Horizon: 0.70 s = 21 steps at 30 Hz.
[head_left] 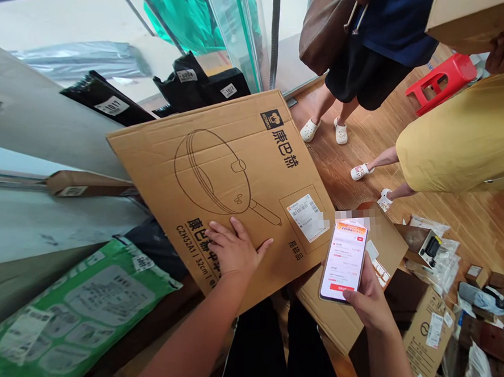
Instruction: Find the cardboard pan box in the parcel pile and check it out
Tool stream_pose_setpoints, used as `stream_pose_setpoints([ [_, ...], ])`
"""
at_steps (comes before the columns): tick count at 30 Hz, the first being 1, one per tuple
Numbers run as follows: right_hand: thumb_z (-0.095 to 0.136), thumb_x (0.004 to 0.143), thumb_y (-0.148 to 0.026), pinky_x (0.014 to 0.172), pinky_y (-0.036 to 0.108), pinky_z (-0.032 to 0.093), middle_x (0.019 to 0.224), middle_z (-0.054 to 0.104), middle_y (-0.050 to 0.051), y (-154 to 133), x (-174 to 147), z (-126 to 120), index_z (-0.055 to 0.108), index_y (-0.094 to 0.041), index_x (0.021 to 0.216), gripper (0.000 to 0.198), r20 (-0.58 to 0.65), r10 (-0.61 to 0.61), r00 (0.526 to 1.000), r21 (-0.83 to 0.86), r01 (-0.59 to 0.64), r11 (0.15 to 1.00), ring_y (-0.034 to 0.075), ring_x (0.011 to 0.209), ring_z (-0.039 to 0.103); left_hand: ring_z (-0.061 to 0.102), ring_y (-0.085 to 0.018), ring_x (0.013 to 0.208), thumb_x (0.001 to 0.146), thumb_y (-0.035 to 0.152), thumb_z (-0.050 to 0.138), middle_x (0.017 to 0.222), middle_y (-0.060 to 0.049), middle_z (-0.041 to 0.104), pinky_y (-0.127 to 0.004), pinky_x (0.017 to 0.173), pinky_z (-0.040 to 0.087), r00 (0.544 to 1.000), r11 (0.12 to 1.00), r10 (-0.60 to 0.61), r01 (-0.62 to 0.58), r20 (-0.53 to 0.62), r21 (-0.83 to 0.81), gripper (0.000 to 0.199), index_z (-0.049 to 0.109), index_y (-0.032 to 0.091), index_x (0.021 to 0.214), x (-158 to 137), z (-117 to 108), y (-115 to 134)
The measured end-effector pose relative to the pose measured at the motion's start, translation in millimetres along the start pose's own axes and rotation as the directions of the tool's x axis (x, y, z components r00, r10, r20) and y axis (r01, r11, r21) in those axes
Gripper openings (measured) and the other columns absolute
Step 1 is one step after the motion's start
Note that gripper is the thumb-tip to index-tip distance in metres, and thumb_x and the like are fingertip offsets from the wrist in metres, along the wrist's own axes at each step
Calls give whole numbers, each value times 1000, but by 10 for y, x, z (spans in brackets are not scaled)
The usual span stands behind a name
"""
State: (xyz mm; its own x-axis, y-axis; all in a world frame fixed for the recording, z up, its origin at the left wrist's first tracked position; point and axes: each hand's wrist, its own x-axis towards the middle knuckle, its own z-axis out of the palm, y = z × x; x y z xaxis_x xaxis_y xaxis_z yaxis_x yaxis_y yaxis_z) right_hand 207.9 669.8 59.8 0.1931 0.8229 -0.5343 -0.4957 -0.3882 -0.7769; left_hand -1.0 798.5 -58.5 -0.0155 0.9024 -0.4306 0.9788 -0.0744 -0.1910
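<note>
Now, from the head view, the left hand (pixel 234 249) is resting flat on the lower edge of a big cardboard box (pixel 234 178) printed with a frying-pan drawing, its grip spread open and clasping nothing. The box is leaning tilted at the centre, its shipping label (pixel 307 216) at about four o'clock from the drawing. The right hand (pixel 370 303) is closing its grip around a phone (pixel 344 259) with a lit screen, just at three o'clock of the left hand. At one o'clock, two people are standing on the wooden floor (pixel 450 216) near a red stool (pixel 442 80); a green parcel (pixel 72 319) is lying at eight o'clock.
</note>
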Motion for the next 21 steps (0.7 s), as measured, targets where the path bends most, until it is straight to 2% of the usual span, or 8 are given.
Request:
stream_pose_setpoints([
  [4,88,69,-34,101,43,56,139,65,7,11,6,0,44,-32,141,84,1,6,1000,-3,-6,1000,29,122,65,28,-62,141,88,69,57,150,-54,16,-60,107,36,1000,999,-8,8,15,-50,116,14,-15,153,1,-36,6],
  [8,89,67,-34,102,42,55,146,59,8,63,10,-27,41,-31,144,91,-36,7,999,-5,-7,1000,29,126,63,29,-62,141,89,69,56,150,-54,17,-59,106,37,999,1000,-12,13,40,-23,113,15,-15,153,2,-78,14],
  [12,86,70,-32,99,43,57,139,65,10,100,13,-34,41,-31,145,88,11,-29,1000,14,29,999,29,120,67,28,-62,141,89,67,57,150,-54,17,-59,106,38,999,999,-10,11,36,-32,112,16,-15,153,-1,-91,17],
  [21,89,69,-33,92,34,58,132,69,6,60,14,37,45,-33,143,85,-3,-45,999,-8,45,999,24,117,68,21,-61,145,85,55,69,153,-51,15,-67,110,34,1000,980,-29,28,-4,-199,111,16,-14,154,-2,-36,7],
])
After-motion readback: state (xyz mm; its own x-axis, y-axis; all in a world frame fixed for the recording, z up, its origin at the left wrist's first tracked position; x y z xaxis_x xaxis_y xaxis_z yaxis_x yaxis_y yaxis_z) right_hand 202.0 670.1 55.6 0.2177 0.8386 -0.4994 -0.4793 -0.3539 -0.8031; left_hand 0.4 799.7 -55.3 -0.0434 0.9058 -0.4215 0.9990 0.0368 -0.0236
